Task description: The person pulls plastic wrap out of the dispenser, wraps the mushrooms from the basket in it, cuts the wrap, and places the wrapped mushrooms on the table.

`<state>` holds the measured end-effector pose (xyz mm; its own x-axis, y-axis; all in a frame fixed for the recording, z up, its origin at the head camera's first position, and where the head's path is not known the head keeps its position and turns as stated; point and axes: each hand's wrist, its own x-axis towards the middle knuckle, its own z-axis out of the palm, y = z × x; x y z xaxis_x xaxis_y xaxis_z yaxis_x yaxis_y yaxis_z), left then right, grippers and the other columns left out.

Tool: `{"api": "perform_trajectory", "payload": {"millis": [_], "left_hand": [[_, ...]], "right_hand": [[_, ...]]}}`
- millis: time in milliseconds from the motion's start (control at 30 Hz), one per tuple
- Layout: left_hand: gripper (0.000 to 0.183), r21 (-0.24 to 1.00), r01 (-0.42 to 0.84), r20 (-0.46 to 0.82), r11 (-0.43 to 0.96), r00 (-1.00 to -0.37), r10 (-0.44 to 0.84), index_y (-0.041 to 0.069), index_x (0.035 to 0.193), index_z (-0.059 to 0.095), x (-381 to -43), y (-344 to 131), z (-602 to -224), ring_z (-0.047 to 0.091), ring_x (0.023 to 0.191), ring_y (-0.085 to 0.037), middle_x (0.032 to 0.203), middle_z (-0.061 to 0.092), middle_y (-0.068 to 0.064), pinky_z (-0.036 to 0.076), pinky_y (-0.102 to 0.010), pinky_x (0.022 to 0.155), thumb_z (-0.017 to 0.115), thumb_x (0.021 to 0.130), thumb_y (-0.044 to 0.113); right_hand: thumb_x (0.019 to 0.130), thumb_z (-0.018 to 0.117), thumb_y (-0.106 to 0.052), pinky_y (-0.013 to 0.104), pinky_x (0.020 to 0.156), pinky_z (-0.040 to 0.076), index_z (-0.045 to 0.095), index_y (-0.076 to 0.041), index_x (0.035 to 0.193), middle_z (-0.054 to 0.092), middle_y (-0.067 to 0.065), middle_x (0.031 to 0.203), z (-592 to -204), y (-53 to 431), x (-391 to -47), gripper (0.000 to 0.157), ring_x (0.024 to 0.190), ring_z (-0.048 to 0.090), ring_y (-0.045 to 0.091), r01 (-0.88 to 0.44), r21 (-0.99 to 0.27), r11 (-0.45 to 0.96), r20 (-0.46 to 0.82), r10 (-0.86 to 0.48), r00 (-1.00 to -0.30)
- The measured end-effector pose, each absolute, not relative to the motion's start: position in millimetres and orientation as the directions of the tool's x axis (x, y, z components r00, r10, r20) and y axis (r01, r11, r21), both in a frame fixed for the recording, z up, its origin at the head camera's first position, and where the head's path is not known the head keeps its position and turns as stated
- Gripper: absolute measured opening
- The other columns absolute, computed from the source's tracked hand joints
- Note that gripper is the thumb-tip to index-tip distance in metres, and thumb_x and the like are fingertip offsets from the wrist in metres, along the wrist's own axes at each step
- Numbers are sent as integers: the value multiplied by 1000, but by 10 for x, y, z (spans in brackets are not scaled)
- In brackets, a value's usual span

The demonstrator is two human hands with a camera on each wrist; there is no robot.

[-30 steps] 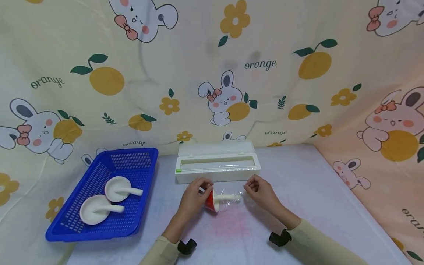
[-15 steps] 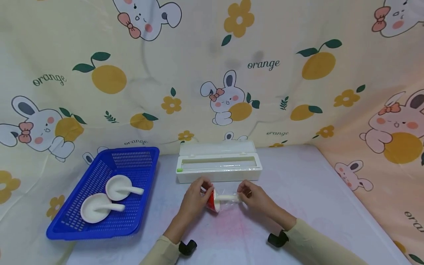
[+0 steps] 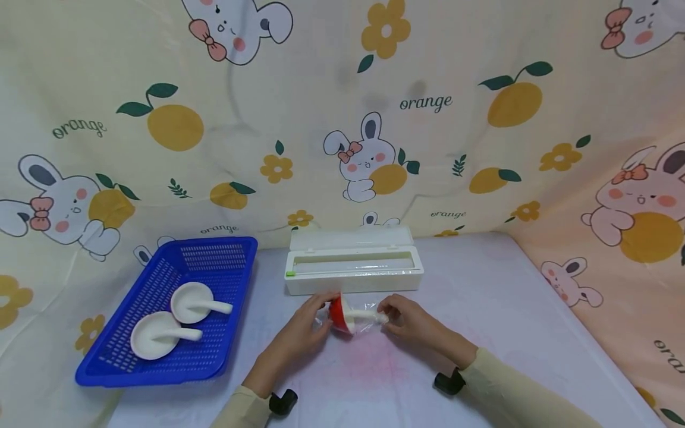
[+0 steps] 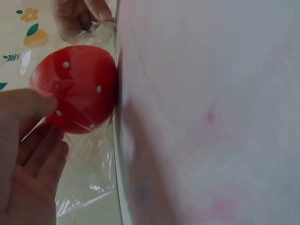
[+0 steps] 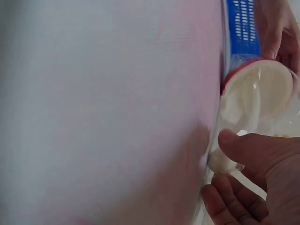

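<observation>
Sleeves: beige (image 3: 243, 407), black wrist units (image 3: 283, 402) worn at the cuffs
Tabletop (image 3: 481, 285): pale, stained pink in front of the hands
Left hand (image 3: 305, 327): ladle bowl pinched between thumb and fingers
Right hand (image 3: 409, 321): wrapped handle end pinched between thumb and fingers
Red-and-cream ladle (image 3: 345, 315): held sideways between both hands, mid-table; white-dotted red outside turned left, cream hollow and handle turned right
Clear film (image 4: 93, 154): wrapped loosely round ladle, crinkled, bunched at handle end
Blue basket (image 3: 155, 377): placed left, perforated
Two white ladles (image 3: 157, 336): laid in basket, hollows up, handles pointed right
Cling-film dispenser (image 3: 353, 282): set just beyond the hands, lid raised, green slider seen at left end
Backdrop (image 3: 299, 89): printed with rabbits, oranges, flowers, hung at far side
</observation>
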<state>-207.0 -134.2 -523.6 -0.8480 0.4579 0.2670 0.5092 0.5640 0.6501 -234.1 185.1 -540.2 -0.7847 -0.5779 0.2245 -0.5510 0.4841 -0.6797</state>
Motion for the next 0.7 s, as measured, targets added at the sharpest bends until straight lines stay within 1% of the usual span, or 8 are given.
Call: {"api": "perform_trajectory", "payload": {"millis": [133,233,333,400,433,567,633,700], "left_hand": [[80,579,538,263,613,-835,483,18,161,46,-2093,-1354,-5250,46,150,-29,162,50,-5,39,-51,123,85,92,6],[89,505,537,267,675,-841,469,22,162,47,-2097,-1335,-5242,43,148,-32,160,53,-4,34,-56,125,92,87,13],[93,430,527,276,733,-850,449,25,162,47,-2099,-1306,-5234,42,148,-35,159,56,-3,30,-61,124,95,83,18],[94,415,518,274,748,-855,441,25,162,48,-2102,-1284,-5226,44,148,-33,158,56,-2,31,-59,123,96,82,18],[94,420,513,267,749,-858,438,25,162,48,-2104,-1271,-5224,45,148,-32,158,56,-1,34,-58,123,97,81,17],[96,494,478,222,727,-877,426,24,162,46,-2106,-1219,-5210,48,149,-27,160,51,0,42,-52,121,96,81,10],[95,513,464,215,722,-884,415,24,161,46,-2103,-1193,-5204,48,149,-27,160,50,-2,44,-52,120,95,81,8],[93,502,465,227,729,-885,407,24,160,47,-2101,-1172,-5199,49,147,-27,159,50,-2,45,-50,119,95,82,9]], "right_hand": [[87,89,-5,28,80,56,66,-3,117,66,2,105,-5415,1839,-2384,38,92,62,21,-556,-673,488,216,-589,-779],[87,90,-8,26,79,55,67,-6,116,65,-2,103,-5426,1822,-2406,37,90,60,16,-546,-662,514,200,-581,-789],[89,88,-8,25,77,54,68,-10,114,65,-4,101,-5424,1797,-2422,32,89,58,12,-521,-655,547,172,-563,-808],[90,87,-8,26,77,54,68,-12,113,66,-5,101,-5414,1776,-2424,30,88,57,10,-496,-653,572,149,-545,-825],[91,87,-8,25,78,54,69,-13,113,66,-6,101,-5409,1768,-2423,29,88,57,10,-486,-650,585,138,-538,-832],[92,85,-7,27,82,57,70,-14,114,69,-6,105,-5391,1753,-2403,28,92,61,8,-469,-633,616,123,-518,-846],[92,84,-6,28,84,58,70,-13,115,70,-5,106,-5386,1761,-2388,27,94,64,8,-477,-626,617,132,-519,-845],[93,84,-6,30,85,59,71,-11,116,71,-4,106,-5390,1770,-2376,27,94,66,8,-490,-616,617,148,-520,-841]]}}
